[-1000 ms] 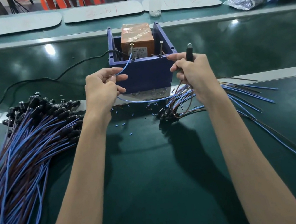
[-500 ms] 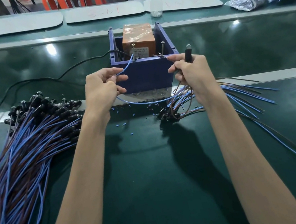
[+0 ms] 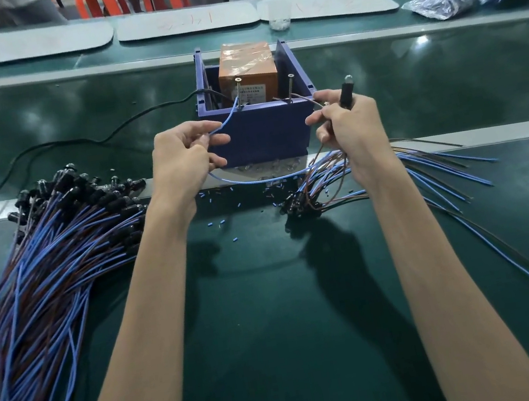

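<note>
My left hand (image 3: 184, 157) pinches a blue wire (image 3: 229, 115) whose end reaches the left metal post (image 3: 239, 91) on the blue box (image 3: 262, 131). The wire sags in a loop below the box front toward my right hand. My right hand (image 3: 348, 128) grips a black plug with a clear tip (image 3: 346, 92) upright and holds a brown wire (image 3: 304, 97) leading to the right metal post (image 3: 291, 87). An orange taped block (image 3: 246, 64) sits inside the box.
A big bundle of blue and brown wires with black plugs (image 3: 40, 256) lies at the left. A smaller bundle (image 3: 324, 191) lies under my right hand, wires fanning right. Blue insulation bits (image 3: 218, 204) litter the belt. A black cable (image 3: 74, 143) runs left from the box.
</note>
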The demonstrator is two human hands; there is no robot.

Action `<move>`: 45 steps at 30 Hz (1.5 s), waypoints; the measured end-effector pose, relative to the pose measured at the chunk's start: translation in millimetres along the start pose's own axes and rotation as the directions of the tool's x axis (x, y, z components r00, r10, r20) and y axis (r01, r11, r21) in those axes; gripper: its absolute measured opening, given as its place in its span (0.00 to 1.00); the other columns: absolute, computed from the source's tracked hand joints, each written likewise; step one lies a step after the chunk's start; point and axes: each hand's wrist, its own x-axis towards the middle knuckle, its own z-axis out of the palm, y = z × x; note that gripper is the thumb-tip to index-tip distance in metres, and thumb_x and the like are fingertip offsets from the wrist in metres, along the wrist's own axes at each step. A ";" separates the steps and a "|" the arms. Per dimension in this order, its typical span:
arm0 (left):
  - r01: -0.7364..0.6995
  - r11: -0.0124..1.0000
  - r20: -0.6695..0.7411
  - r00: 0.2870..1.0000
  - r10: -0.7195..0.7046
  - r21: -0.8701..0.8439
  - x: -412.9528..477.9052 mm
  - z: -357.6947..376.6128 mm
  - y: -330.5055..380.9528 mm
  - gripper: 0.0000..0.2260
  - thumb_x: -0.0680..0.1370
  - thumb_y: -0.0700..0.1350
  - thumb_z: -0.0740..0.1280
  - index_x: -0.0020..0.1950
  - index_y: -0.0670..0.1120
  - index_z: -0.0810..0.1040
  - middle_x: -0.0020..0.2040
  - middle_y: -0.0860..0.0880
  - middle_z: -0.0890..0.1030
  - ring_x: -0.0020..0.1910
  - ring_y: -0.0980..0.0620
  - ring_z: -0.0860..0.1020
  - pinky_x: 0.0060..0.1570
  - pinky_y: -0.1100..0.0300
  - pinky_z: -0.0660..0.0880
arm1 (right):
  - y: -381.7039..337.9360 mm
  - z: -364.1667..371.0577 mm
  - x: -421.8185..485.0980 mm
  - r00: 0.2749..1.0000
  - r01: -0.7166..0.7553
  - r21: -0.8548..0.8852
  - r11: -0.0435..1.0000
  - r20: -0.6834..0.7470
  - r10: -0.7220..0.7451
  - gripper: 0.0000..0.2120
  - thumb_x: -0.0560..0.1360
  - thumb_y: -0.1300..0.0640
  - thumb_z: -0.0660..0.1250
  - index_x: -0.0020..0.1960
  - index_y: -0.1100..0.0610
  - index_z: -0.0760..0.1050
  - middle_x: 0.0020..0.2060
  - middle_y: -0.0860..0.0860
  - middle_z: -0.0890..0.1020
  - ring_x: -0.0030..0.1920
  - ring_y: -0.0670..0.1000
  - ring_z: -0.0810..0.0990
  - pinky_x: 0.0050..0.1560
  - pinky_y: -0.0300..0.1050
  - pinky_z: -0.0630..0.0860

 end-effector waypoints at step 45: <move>-0.025 0.996 0.046 0.999 0.021 0.085 -0.2 -3.2 -1.0 0.13 0.82 0.34 0.57 0.52 0.47 0.79 0.41 0.54 0.82 0.25 0.62 0.77 0.31 0.72 0.71 | 5.3 0.5 -1.0 0.997 0.054 -0.048 0.997 0.050 -0.052 0.12 0.75 0.71 0.57 0.52 0.62 0.77 0.23 0.45 0.79 0.19 0.41 0.65 0.22 0.31 0.63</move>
